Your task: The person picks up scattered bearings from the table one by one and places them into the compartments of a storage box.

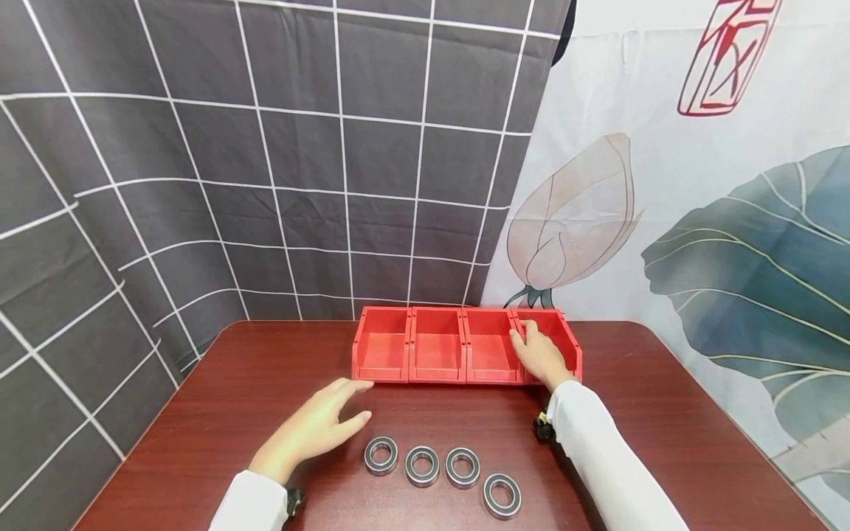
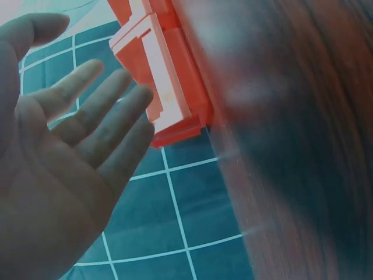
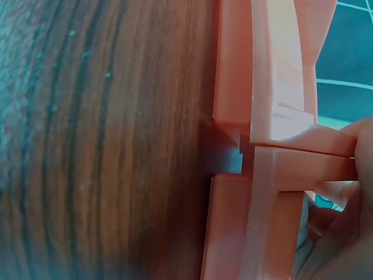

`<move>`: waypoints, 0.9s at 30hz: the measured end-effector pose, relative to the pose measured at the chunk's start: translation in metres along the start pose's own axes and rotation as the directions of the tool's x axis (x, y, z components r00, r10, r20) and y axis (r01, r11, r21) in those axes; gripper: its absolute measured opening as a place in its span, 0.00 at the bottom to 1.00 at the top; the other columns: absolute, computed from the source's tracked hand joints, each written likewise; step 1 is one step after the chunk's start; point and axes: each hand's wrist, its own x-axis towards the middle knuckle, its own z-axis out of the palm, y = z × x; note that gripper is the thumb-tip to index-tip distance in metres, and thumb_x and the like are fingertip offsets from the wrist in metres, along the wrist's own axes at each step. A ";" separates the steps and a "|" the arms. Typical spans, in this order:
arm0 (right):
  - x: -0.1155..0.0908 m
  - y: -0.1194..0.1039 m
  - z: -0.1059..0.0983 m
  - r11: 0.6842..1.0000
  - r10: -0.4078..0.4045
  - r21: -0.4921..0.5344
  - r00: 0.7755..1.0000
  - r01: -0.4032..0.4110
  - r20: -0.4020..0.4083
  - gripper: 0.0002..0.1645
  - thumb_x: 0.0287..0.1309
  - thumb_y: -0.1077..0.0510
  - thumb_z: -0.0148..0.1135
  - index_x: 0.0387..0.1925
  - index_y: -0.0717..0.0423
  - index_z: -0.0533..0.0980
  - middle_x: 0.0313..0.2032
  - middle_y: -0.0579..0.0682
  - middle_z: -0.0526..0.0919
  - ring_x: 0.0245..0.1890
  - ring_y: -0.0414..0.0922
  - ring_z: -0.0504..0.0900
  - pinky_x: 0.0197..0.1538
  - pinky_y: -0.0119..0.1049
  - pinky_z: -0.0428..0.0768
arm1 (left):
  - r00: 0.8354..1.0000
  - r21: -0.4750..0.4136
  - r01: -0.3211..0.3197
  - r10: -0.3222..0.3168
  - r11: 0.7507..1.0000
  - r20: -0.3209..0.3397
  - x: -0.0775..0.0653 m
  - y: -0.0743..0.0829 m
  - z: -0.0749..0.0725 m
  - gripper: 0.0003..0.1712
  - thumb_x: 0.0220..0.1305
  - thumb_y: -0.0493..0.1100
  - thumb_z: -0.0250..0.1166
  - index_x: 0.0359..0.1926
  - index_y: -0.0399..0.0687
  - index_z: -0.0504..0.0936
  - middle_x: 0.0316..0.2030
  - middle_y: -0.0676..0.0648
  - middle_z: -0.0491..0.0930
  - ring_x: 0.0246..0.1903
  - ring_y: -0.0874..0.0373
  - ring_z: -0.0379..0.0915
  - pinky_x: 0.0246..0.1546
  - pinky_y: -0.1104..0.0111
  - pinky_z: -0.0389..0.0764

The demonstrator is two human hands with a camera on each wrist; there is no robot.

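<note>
Bearings [image 1: 434, 466] nearer, right hand [image 1: 542, 357] on red bin [image 1: 556, 324]

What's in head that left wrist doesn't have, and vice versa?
Head only: the four ring bearings on the table, the right hand at the rightmost red bin, and the white sleeves.

Left wrist only: the palm side of the left hand.

Both: the left hand itself, red bin surfaces, tabletop and white-lined grid cloth.

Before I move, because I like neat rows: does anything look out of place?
The rightmost bearing sits lower in the head view than the other three bearings, breaking their fairly even row. Nothing looks spilled.
</note>
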 end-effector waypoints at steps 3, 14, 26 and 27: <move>0.000 0.000 0.001 1.000 0.005 0.008 1.000 -0.005 0.008 0.38 0.69 0.37 0.42 0.68 0.57 0.53 0.58 0.64 0.73 0.50 0.56 0.77 0.56 0.58 0.76 | 0.998 -0.025 -0.054 0.055 0.998 0.035 -0.001 0.000 0.000 0.27 0.61 0.51 0.66 0.60 0.50 0.75 0.54 0.50 0.77 0.52 0.54 0.75 0.55 0.54 0.76; 0.003 -0.001 0.003 1.000 -0.017 0.004 1.000 0.017 -0.002 0.38 0.69 0.37 0.42 0.68 0.57 0.54 0.58 0.64 0.73 0.51 0.57 0.76 0.57 0.58 0.75 | 0.973 -0.086 -0.091 0.107 0.992 0.206 -0.001 0.008 0.001 0.30 0.59 0.57 0.66 0.59 0.49 0.76 0.50 0.49 0.78 0.46 0.56 0.77 0.45 0.64 0.82; 0.006 -0.003 0.002 1.000 -0.005 0.021 1.000 0.005 0.016 0.40 0.69 0.36 0.42 0.70 0.56 0.52 0.61 0.63 0.70 0.54 0.58 0.74 0.58 0.59 0.74 | 0.939 -0.040 -0.211 0.214 0.977 0.271 -0.004 0.025 0.005 0.33 0.50 0.63 0.71 0.52 0.49 0.81 0.45 0.54 0.80 0.45 0.61 0.74 0.51 0.65 0.77; 0.006 -0.003 0.003 1.000 -0.010 0.020 1.000 0.009 0.013 0.40 0.69 0.36 0.42 0.70 0.56 0.52 0.61 0.63 0.70 0.54 0.58 0.74 0.58 0.59 0.73 | 0.937 -0.036 -0.224 0.226 0.974 0.265 -0.004 0.026 0.006 0.33 0.49 0.62 0.71 0.52 0.49 0.81 0.45 0.54 0.81 0.45 0.61 0.75 0.50 0.65 0.77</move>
